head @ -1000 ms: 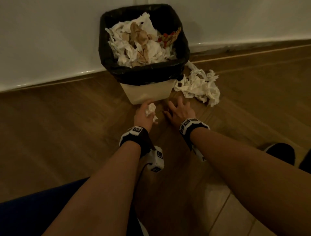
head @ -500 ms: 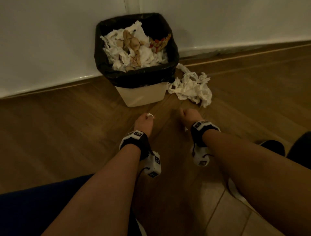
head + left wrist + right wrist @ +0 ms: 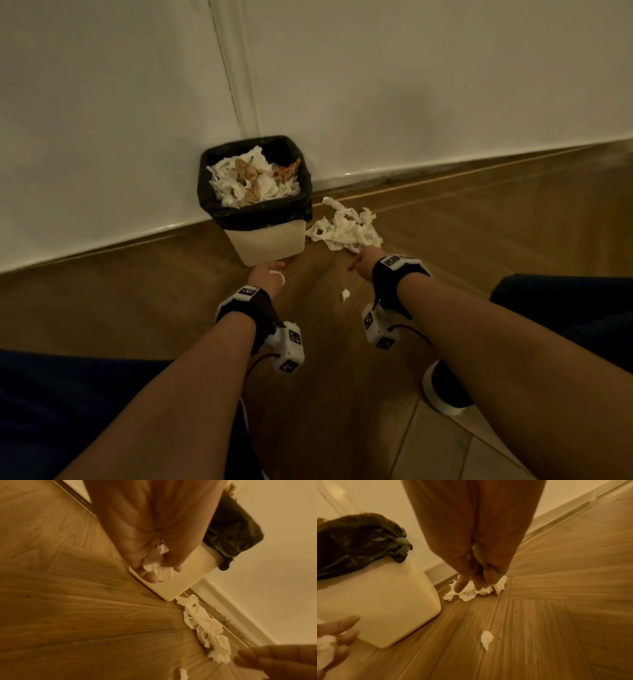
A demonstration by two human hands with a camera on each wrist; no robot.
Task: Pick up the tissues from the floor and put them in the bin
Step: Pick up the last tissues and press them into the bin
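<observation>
The bin is cream with a black liner, stands against the wall and is heaped with tissues. My left hand hovers just in front of it and grips a crumpled tissue in its curled fingers. A pile of white tissues lies on the floor right of the bin. My right hand is at the pile's near edge. In the right wrist view its fingers point down over the pile and hold nothing. A small tissue scrap lies on the floor between my hands.
The floor is wooden parquet. A white wall with a skirting board runs behind the bin. My dark shoe stands at the lower right, and my knees in dark blue fill both lower corners.
The view has pulled back and up. My right hand has gone from a fist to reaching at the pile, and a small scrap now lies between my hands. The left hand still grips its tissue.
</observation>
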